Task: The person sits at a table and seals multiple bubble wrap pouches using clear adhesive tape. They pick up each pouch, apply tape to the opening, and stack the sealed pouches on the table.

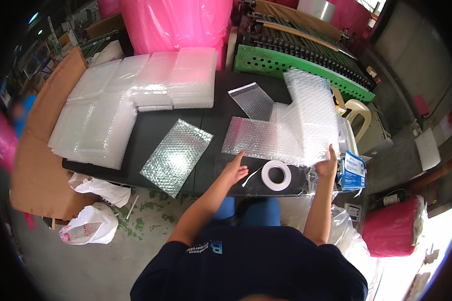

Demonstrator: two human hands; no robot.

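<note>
A clear bubble wrap sheet [258, 135] lies flat on the right half of the black table. My left hand [234, 169] is at its near edge, index finger stretched out, holding nothing. Further right, overlapping bubble wrap pieces [314, 118] rise in a loose pile over that sheet's end. Against the pile's near right corner rests my right hand [327, 164], thumb and fingers apart. Between my hands, near the front edge, lies a roll of white tape [276, 175] with a short loose strip beside it. A smaller bubble wrap pouch [252, 100] lies behind the sheet.
Stacks of bubble wrap bags [98, 113] cover the table's left and back. A shiny bubble wrap piece [177, 156] lies left of my left hand. A blue-and-white box [353, 171] stands at the right edge. Behind are a green machine frame [271, 62] and a pink-wrapped roll [176, 22].
</note>
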